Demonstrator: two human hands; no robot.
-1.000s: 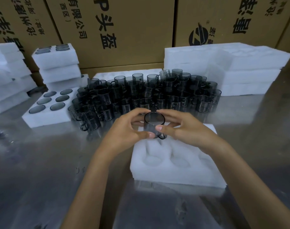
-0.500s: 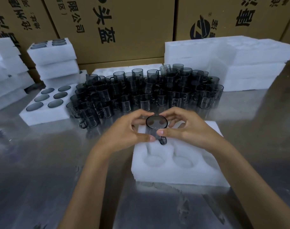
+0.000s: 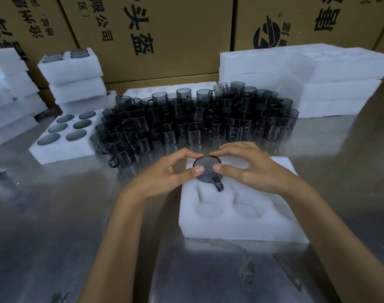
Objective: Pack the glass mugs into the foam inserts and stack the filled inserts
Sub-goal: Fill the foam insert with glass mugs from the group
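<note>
A smoky glass mug (image 3: pixel 206 169) sits at the back-left pocket of the white foam insert (image 3: pixel 241 217) in front of me, its handle pointing toward me. My left hand (image 3: pixel 169 173) pinches the mug's rim from the left with thumb and forefinger. My right hand (image 3: pixel 250 167) pinches the rim from the right the same way. The insert's near pockets hold nothing. A crowd of several loose dark glass mugs (image 3: pixel 197 119) stands on the metal table behind my hands.
A filled insert (image 3: pixel 62 147) lies at the left of the mugs, with stacked inserts (image 3: pixel 75 77) behind it and more foam (image 3: pixel 7 95) at far left. A tall foam stack (image 3: pixel 317 79) stands at right. Cardboard boxes (image 3: pixel 164 29) wall the back.
Both hands have lowered the mug from above the insert down into its back-left pocket. Its rim now sits near the foam's top.
</note>
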